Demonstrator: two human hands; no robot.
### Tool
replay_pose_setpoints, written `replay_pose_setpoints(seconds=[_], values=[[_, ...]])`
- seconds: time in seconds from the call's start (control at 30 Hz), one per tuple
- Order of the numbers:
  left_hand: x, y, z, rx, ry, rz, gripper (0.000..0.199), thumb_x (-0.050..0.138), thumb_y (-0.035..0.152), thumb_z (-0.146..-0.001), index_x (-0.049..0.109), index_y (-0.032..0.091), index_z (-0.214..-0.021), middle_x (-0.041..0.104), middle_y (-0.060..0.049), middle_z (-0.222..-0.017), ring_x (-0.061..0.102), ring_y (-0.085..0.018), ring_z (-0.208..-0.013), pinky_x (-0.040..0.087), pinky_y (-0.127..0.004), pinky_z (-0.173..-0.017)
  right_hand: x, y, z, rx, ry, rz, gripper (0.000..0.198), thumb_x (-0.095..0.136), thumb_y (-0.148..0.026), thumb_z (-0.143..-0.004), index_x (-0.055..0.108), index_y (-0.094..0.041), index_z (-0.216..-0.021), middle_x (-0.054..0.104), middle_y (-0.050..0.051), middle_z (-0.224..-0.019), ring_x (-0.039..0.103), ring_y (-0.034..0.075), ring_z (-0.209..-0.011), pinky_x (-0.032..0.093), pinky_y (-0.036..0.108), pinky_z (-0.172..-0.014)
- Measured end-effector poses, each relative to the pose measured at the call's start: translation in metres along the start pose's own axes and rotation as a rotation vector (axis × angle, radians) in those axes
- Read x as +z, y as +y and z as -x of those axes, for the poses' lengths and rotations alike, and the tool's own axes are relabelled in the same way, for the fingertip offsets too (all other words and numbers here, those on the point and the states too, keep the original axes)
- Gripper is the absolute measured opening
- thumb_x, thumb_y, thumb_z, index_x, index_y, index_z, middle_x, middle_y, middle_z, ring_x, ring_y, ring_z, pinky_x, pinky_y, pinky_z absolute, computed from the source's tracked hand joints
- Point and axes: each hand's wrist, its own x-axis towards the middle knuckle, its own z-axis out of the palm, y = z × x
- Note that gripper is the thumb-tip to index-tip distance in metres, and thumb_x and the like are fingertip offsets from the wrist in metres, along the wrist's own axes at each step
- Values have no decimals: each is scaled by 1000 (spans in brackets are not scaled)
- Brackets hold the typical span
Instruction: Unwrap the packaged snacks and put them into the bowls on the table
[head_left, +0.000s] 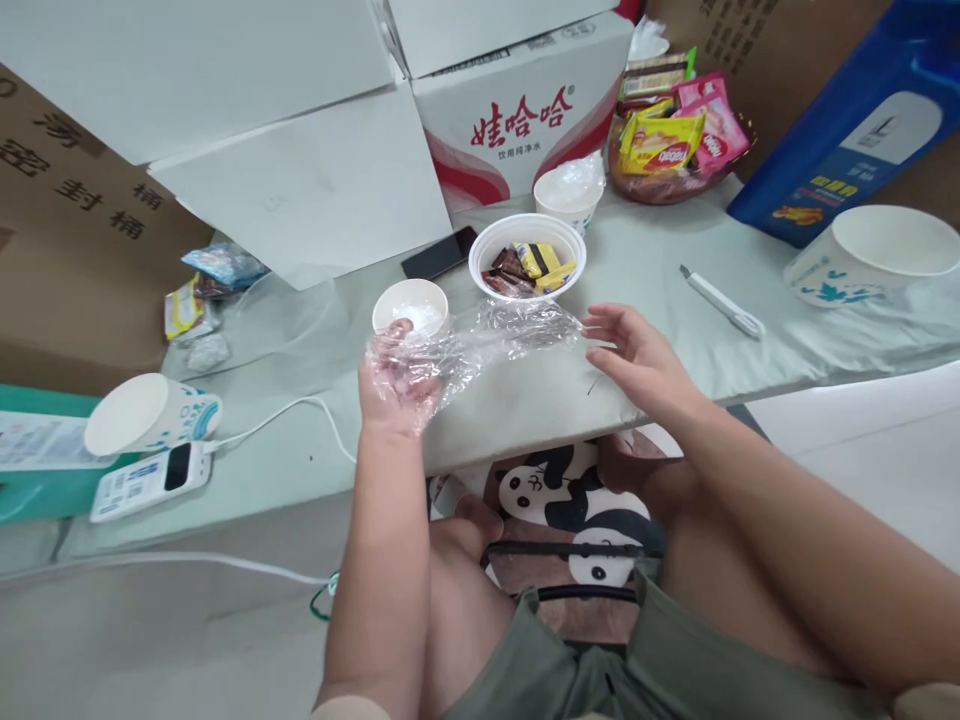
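Note:
Crumpled clear plastic film stretches across the space in front of me, above the table edge. My left hand holds its left end, with the film draped over the fingers and palm down to the wrist. At the film's right end is my right hand, fingers stretched out and thumb apart; whether the fingertips touch the film I cannot tell. Just behind my left hand stands a small white paper cup with something clear or whitish inside. A white bowl of wrapped snacks sits behind the film.
Behind are a phone, another paper cup, a snack basket and a white carton. At right lie a white-handled tool, a paper tub and a blue jug. Leftward are a tub and a cabled power bank.

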Motion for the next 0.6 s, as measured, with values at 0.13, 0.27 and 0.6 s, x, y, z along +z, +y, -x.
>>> replay_pose_setpoints(seconds=[0.13, 0.27, 0.6], values=[[4, 1, 5, -113, -119, -87, 29, 71, 46, -81, 56, 21, -79, 27, 11, -45, 13, -1, -29, 5, -17, -29, 10, -3, -6, -165, -27, 130, 75, 82, -45, -70, 51, -32, -137, 45, 12, -155, 48, 33, -141, 45, 55, -112], [4, 3, 10, -200, -179, -128, 28, 72, 47, -81, 60, 21, -84, 28, 12, -44, 5, 0, -26, 0, -17, -28, 15, -20, -7, -296, 122, 172, 30, 72, -54, -81, 65, -28, -93, 58, 9, -142, 51, 32, -139, 42, 54, -116], [-2, -5, 2, -214, -79, -111, 14, 69, 28, -83, 60, 19, -87, 58, 5, -55, 29, 0, -28, 17, -11, -28, 3, -25, 7, 220, -4, -311, 38, 82, -47, -74, 63, -26, -100, 74, 4, -102, 72, 19, -88, 62, 33, -75]])
